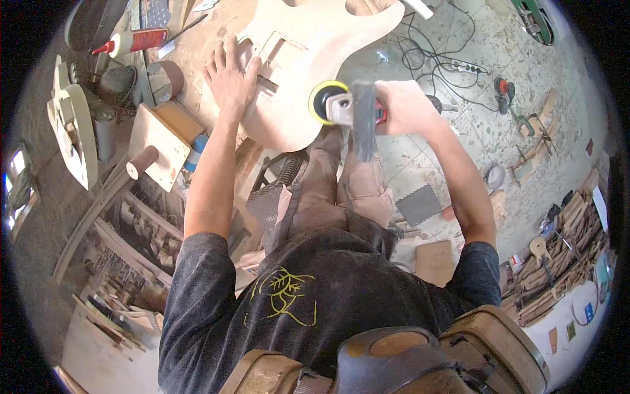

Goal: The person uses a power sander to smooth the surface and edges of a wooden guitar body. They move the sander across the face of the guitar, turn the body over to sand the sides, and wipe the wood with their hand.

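Pale guitar body [305,69] on the bench [197,46] — left hand [230,77] spread at its left edge, right hand [408,108] clamped round a sander [338,108] at its right; farther left, a red-labelled bottle [141,41] — lettering too small to read.

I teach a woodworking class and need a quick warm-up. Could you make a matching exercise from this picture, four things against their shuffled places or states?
Things
1. left hand
2. right hand
3. bottle
4. zigzag-edged mat

Places and states
A. dark grey, on the floor
B. spread out on the pale guitar body
C. on its side, red-tipped, at the picture's upper left
D. wrapped around the power tool

Pairs: 1-B, 2-D, 3-C, 4-A
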A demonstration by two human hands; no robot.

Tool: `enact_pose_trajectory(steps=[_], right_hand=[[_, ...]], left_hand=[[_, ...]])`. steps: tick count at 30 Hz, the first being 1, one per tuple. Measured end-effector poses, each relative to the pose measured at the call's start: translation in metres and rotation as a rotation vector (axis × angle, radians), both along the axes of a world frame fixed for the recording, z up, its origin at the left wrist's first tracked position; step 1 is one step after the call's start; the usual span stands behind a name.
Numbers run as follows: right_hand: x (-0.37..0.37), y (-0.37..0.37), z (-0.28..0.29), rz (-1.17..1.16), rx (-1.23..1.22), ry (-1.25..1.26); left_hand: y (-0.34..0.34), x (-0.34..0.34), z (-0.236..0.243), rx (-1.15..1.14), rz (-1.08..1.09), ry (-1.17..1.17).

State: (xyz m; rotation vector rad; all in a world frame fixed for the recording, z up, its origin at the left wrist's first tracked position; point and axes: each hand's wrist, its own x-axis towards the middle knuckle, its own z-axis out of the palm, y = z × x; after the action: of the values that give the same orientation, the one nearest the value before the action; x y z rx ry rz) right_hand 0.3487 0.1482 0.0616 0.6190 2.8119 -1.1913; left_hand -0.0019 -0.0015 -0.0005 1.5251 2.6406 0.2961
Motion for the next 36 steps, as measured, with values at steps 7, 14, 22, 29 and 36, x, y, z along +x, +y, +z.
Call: enact_pose_trajectory(steps=[7, 14, 22, 29, 36], right_hand=[[-0.006, 0.007, 0.011, -0.025, -0.098, -0.092], [-0.017, 0.007, 0.024, 0.032, -0.093, -0.17], [-0.008, -0.002, 0.014, -0.011, -0.037, -0.041], [0.043, -0.082, -0.003, -0.316, -0.081, -0.188], [0.037, -0.131, 0.048, -0.423, -0.369, -0.254]], left_hand=[[0.001, 0.001, -0.001, 0.017, 0.012, -0.024], [-0.001, 0.001, 0.0, 0.02, 0.014, -0.014], [-0.001, 0.0, 0.0, 0.039, 0.01, -0.041], [0.004, 0.005, 0.006, 0.014, 0.042, -0.119], [0.005, 0.002, 0.004, -0.029, 0.034, -0.064]])
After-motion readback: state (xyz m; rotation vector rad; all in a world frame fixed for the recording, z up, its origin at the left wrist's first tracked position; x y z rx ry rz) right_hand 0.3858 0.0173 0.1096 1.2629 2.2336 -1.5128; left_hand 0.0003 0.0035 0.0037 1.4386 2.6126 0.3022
